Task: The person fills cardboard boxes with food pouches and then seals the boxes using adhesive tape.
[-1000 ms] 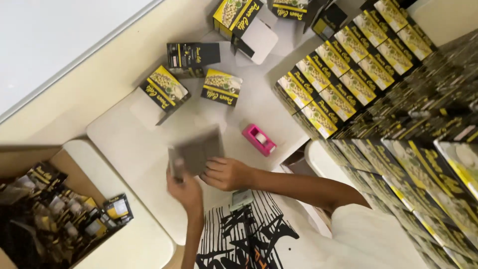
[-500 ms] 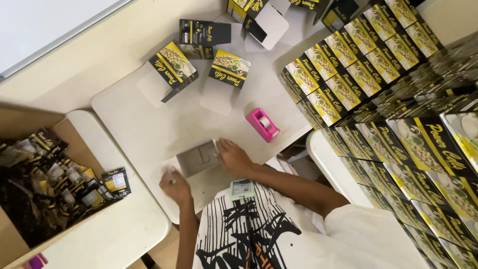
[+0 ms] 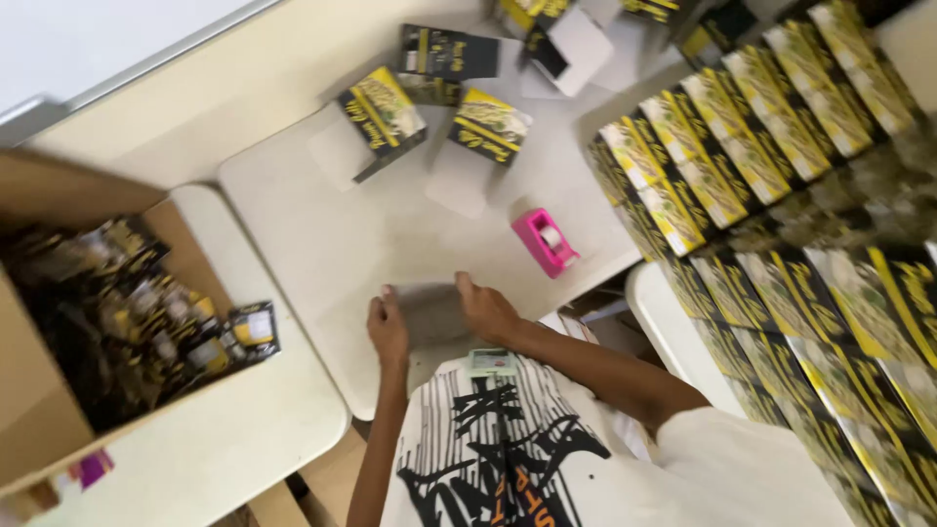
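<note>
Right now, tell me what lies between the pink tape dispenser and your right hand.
In the head view, only bare white table top lies between the pink tape dispenser and the right hand, which presses a flat grey sheet beside the left hand.

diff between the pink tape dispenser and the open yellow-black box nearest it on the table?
The pink tape dispenser is small, one solid colour, and lies low near the table edge. The yellow-black box is bigger, patterned, and open, with a pale flap spread toward the person. The dispenser lies closer to the right hand than the box does. Both rest untouched on the same white table.
</note>
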